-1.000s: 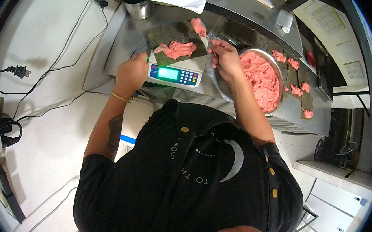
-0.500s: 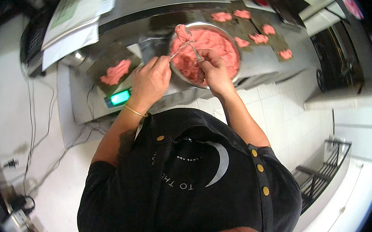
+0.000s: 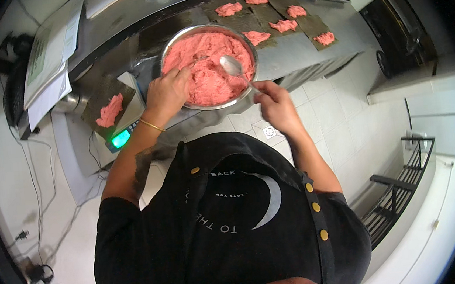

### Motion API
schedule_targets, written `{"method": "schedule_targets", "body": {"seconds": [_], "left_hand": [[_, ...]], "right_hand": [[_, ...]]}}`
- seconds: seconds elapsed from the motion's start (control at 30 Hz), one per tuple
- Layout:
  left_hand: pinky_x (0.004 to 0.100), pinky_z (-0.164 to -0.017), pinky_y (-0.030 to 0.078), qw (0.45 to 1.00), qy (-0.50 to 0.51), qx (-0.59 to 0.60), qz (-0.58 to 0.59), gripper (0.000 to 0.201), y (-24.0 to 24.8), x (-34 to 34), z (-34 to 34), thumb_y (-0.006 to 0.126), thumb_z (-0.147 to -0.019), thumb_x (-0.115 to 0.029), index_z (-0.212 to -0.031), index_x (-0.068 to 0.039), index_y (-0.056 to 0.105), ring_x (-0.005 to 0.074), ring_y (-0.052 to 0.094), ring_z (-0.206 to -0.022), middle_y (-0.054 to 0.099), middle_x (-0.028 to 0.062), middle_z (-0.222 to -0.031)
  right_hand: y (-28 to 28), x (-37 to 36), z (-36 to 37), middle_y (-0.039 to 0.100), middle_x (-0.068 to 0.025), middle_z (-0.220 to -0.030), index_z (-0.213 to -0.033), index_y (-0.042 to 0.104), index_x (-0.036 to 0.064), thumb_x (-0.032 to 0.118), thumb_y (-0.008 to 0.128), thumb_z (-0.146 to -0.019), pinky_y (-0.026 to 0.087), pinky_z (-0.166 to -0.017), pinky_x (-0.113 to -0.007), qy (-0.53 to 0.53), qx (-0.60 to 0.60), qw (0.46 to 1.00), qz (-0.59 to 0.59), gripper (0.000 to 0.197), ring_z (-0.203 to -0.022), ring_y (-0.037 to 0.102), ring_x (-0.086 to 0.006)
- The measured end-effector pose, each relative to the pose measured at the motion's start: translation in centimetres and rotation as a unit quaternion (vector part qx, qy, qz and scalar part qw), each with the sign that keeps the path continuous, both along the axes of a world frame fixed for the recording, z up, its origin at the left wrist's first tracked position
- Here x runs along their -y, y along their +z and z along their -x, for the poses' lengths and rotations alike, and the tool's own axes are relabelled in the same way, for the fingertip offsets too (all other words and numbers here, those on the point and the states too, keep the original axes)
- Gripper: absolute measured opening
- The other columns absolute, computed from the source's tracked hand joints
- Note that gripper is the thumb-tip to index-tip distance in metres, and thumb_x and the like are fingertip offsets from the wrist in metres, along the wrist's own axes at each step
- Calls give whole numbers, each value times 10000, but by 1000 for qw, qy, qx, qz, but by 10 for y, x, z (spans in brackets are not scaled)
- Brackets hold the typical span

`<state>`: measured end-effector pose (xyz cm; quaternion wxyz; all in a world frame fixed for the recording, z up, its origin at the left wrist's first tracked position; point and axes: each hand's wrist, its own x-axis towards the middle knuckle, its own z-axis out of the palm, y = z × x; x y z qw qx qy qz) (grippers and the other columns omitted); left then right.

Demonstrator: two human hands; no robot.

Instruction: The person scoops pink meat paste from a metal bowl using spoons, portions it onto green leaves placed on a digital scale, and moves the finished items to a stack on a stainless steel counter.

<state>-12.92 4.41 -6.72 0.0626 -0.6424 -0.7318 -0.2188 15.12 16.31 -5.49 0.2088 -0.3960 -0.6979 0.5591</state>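
Note:
A round metal bowl [image 3: 256, 66] full of pink ground meat or paste [image 3: 214, 81] stands near the counter's front edge. My left hand [image 3: 166, 96] is closed at the bowl's left rim around a thin metal utensil [image 3: 197, 61], whose head is hard to make out against the pink mass. My right hand [image 3: 280, 109], off the bowl's front right, grips the handle of a metal spoon [image 3: 231, 66]. The spoon's bowl is over the pink mass and carries no lump. Left of the bowl, a pink lump [image 3: 110, 110] rests on a dark green sheet [image 3: 93, 97] at the scale.
The scale's lit green display [image 3: 121, 139] faces me. Several pink lumps [image 3: 283, 26] lie on dark sheets [image 3: 328, 27] across the counter's right. Papers [image 3: 50, 65] lean at the far left, cables [image 3: 37, 196] trail below, and a black rack [image 3: 405, 191] stands at lower right.
The view has shifted, so the bowl appears further left. My right hand has drawn the spoon back to the right, apart from the left utensil. The pink lump raised at the bowl's far rim is gone.

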Motion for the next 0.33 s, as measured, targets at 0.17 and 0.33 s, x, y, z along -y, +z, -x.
{"method": "schedule_targets", "body": {"seconds": [0.17, 0.33], "left_hand": [[457, -702, 602, 998, -11, -64, -10, 167, 7, 18, -3, 649, -907, -155, -1069, -129, 681, 320, 734, -802, 685, 83, -903], [402, -752, 610, 997, -4, -58, -45, 279, 4, 37, 1, 657, -868, -146, -1147, -144, 676, 286, 744, -868, 688, 91, -933]], "right_hand": [[19, -33, 19, 720, -208, -863, -1232, 684, 4, 72, 578, -959, 561, -772, -422, 98, 71, 970, -210, 301, -819, 724, -276], [-3, -57, 93, 761, -238, -978, -1215, 724, 102, 136, 782, -792, 578, -836, -481, 257, 228, 882, -323, 429, -932, 755, -356]]}}
